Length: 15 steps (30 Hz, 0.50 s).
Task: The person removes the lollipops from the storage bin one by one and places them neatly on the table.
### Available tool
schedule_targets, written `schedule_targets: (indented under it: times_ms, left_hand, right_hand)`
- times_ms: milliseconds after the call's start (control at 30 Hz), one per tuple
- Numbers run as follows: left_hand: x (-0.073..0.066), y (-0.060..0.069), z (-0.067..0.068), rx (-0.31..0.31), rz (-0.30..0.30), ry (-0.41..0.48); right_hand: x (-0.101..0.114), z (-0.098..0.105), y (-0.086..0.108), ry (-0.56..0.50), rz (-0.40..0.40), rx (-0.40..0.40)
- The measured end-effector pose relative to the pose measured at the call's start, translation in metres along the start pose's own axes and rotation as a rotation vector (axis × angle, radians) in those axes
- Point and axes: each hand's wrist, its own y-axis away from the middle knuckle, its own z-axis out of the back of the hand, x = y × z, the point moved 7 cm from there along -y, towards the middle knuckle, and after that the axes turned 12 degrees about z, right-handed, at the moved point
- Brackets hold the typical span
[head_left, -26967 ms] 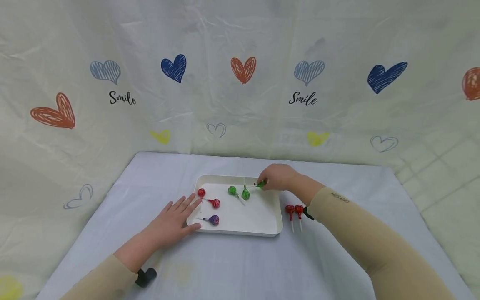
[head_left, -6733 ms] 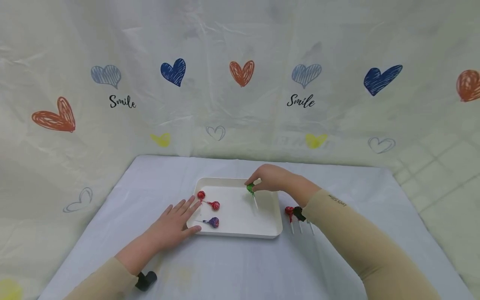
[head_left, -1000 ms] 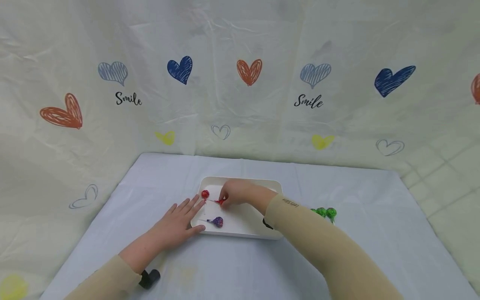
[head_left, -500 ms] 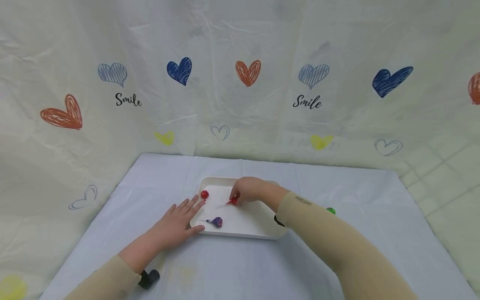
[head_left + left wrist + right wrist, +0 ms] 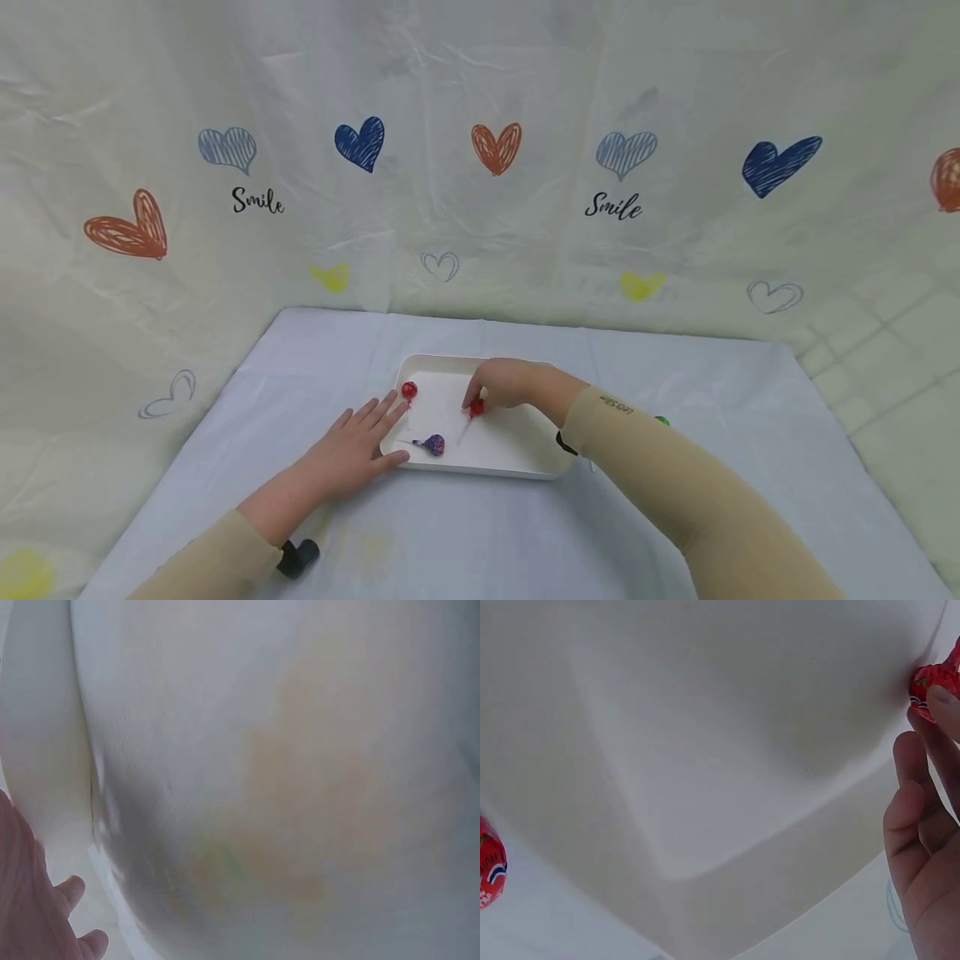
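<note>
In the head view my right hand (image 5: 504, 383) pinches the head of a red lollipop (image 5: 477, 407) over the middle of the white tray (image 5: 480, 471), its stick slanting down to the left. The right wrist view shows thumb and fingers of the right hand (image 5: 930, 817) on the red wrapper (image 5: 924, 682). My left hand (image 5: 341, 458) lies with spread fingers at the tray's left edge. Beside its fingertips, inside the tray, is another red lollipop (image 5: 409, 390). A purple lollipop (image 5: 434, 445) lies near the tray's front left, stick pointing left.
Right of the tray, a green lollipop head (image 5: 662, 420) shows past the right sleeve, which hides part of that area. One more red wrapper (image 5: 490, 862) appears at the left of the right wrist view, outside the tray. White cloth (image 5: 420, 533) covers the table.
The right hand has carried the pinched red lollipop rightward within the tray, and its stick has swung from pointing left to pointing down. The left hand stays put. Earlier, the green lollipops left the tray.
</note>
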Motion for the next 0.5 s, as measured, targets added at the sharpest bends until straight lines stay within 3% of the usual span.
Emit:
schedule_targets:
  times_ms: [233,500]
  left_hand:
    - [-0.001,-0.001,0.001,0.000,-0.004,-0.007]
    - [-0.001,-0.001,0.000,0.011,0.007,-0.012]
  right_hand:
    - [0.002,0.005,0.003,0.009,0.046,-0.016]
    - [-0.003,0.011,0.006,-0.005,0.022,-0.047]
